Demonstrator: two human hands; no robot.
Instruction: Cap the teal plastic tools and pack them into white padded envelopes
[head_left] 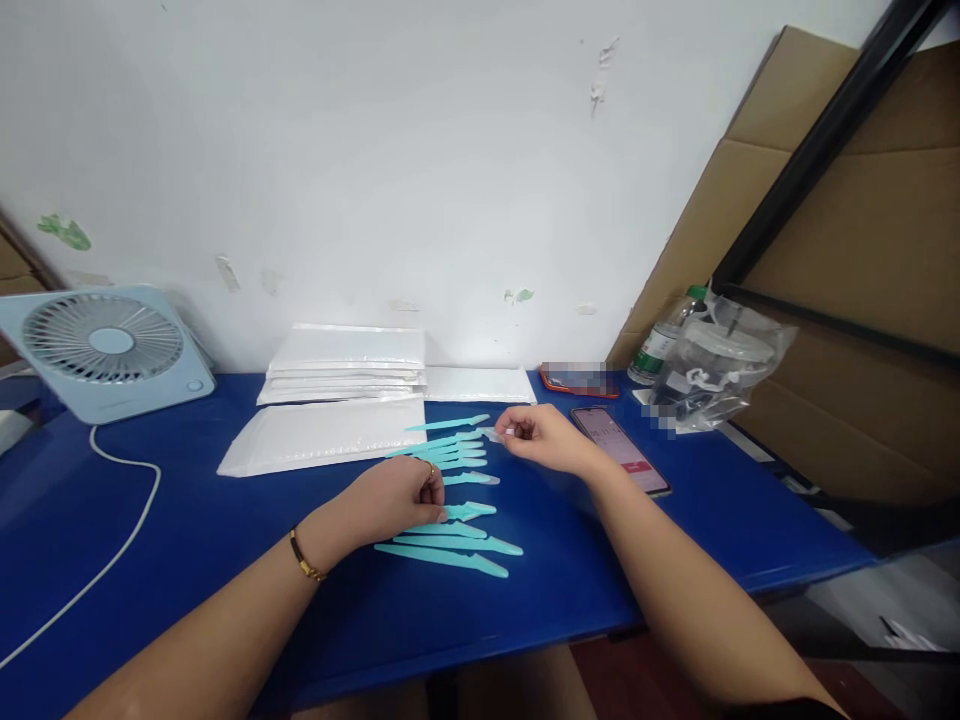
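Several turquoise eyebrow razors (457,567) lie in a rough column on the blue table, blade ends pointing right. My left hand (409,495) is over the middle of them, fingers curled and thumb pressed at the handle of one razor (472,511); the handle is partly hidden. At the upper part of the column, my right hand (544,437) pinches a small clear plastic cap (491,435) by the blade end of another razor. Whether the cap sits on that blade, I cannot tell. One more razor (450,423) lies just beyond, its handle end by a white padded envelope (330,435).
A stack of white padded envelopes (345,350) stands against the wall. At the left is a blue fan (112,345) with a white cable (154,500). On the right are a phone (622,450), a red-edged item (577,380), a bottle (660,345) and a bagged cup (720,365).
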